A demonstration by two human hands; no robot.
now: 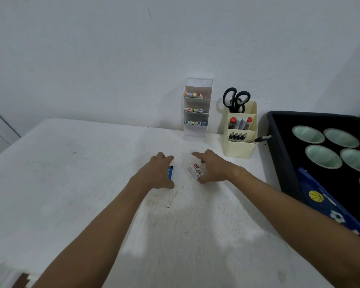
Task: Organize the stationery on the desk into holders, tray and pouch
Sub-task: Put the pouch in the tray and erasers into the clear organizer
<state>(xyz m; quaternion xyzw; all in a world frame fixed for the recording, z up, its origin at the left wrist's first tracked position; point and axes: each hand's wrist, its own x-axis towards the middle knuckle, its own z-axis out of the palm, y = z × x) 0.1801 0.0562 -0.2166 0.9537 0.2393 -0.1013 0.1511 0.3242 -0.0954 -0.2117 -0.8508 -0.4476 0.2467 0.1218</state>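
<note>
Reaching across the white table (92, 173), the left hand (157, 173) closes its grip on a blue box (170, 172) while the right hand (211, 168) grips a white box (195, 171); carrying both toward the black tray (279, 154) risks dropping one.

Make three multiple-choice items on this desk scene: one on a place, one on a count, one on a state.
1. Where are the scissors?
A. in the cream holder
B. in the black tray
C. flat on the desk

2. How many shelves of the white holder carry markers?
A. one
B. three
C. five

3. What does the right hand do?
A. rests open on the desk
B. holds a small white box
C. lifts the scissors

Answers: 1 A, the handles stick out of its top; 2 B, three rows of coloured caps show; 3 B, thumb and fingers close around the box.
</note>
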